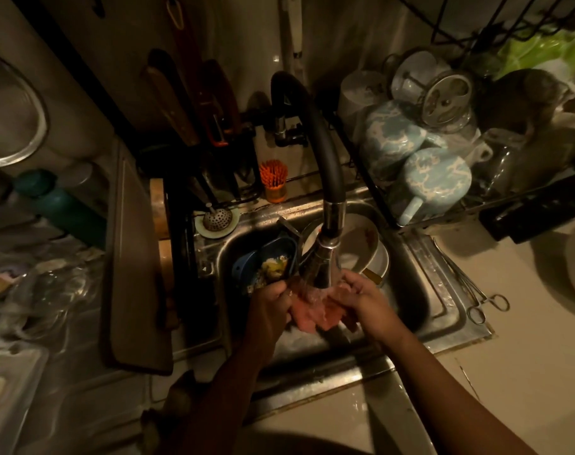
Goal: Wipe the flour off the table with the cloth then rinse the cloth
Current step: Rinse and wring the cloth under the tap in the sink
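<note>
At the near edge of the desk (525, 339), over the front of the steel sink (423, 284): both forearms reaching in. Left hand (269, 303) curled round the left end of the pink cloth (312, 315), fingers closed on it. Right hand (366, 298) gripping the right end, fingers bent over the fabric. Cloth bunched between the two hands, held directly under the tap head (325, 257), in the running water.

Just behind the left hand, inside the sink, a blue bowl (276, 257) with food scraps. Behind the right hand, stacked white dishes (364, 244). On the desk right of the sink, metal scissors (486, 303), just beside the rim. Along the sink's left side, a long flat board (135, 274).

At the sink's back rim, a perforated strainer (217, 220) and an orange brush (273, 178). At the far right, a dish rack (542, 205) loaded with pale blue mugs (433, 182), tipped over.
</note>
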